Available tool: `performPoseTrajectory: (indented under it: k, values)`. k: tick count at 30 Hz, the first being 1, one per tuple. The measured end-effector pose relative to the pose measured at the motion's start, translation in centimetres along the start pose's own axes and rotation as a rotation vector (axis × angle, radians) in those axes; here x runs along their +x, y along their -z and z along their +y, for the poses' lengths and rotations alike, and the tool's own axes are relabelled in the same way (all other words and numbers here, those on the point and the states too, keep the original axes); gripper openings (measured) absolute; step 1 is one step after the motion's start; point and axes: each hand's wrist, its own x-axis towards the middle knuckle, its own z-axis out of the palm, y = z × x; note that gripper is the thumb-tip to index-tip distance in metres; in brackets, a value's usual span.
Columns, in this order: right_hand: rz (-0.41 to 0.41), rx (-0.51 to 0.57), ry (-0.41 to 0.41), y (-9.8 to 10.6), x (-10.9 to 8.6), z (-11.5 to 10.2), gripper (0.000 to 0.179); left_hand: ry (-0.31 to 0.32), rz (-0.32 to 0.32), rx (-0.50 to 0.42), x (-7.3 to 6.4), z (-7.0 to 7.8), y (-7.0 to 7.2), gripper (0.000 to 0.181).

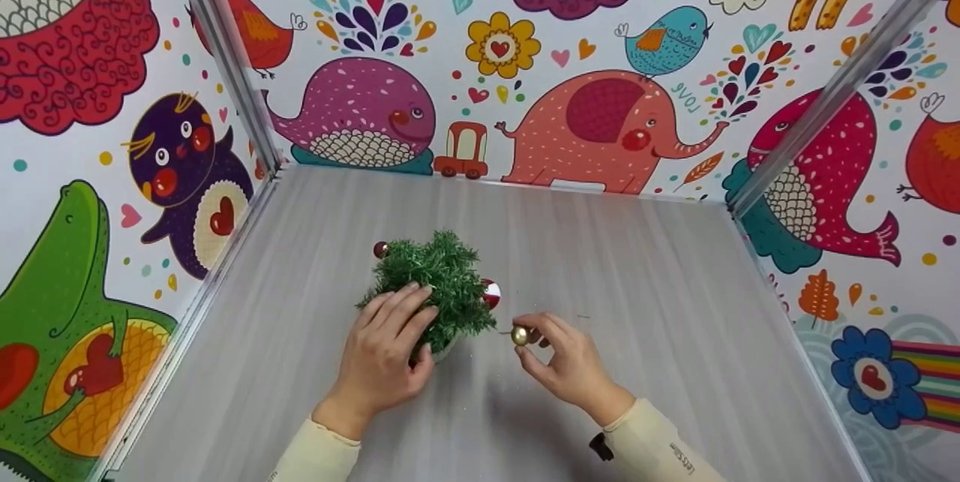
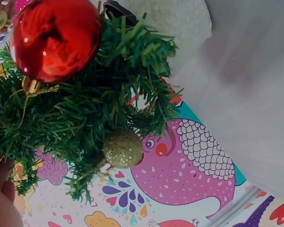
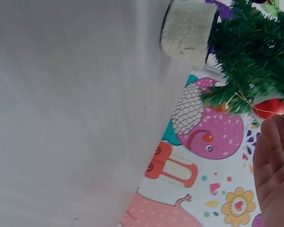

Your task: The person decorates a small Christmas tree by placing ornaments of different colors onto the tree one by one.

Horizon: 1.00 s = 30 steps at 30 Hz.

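A small green artificial tree [image 1: 439, 275] stands on a grey table [image 1: 645, 264]. My left hand [image 1: 418, 326] grips its lower branches from the near side, fingers over the foliage and thumb below. My right hand [image 1: 529, 341] pinches a small gold ball [image 1: 519, 335] just right of the tree. A red ball [image 1: 380, 249] hangs at the tree's far left and a red-and-white ornament [image 1: 490, 293] at its right. The left wrist view shows a shiny red ball [image 2: 54, 38] and a glittery gold ball [image 2: 123, 148] among the branches [image 2: 85, 109]. In the right wrist view, the tree's white base [image 3: 187, 30] shows.
Walls with colourful cartoon animals [image 1: 600, 122] close the table in on the left, back and right, with metal corner posts [image 1: 225, 54]. Bare grey tabletop spreads to the right of and behind the tree.
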Motion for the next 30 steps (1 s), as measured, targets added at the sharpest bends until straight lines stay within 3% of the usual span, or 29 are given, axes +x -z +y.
performPoseTrajectory:
  k: [13, 17, 30]
  values:
    - [0.007, 0.072, 0.103, -0.9, 1.3, -2.5, 0.036, -0.020, 0.032, -0.013, 0.3, 0.5, -0.5, 0.040]
    - [0.017, 0.091, 0.137, -1.2, 1.9, -3.4, 0.036, -0.035, 0.034, -0.019, 0.2, 0.8, -0.6, 0.032]
    - [0.092, 0.285, 0.196, -1.4, 3.9, -6.7, 0.041, -0.074, 0.009, -0.030, 0.1, 1.4, -0.8, 0.029]
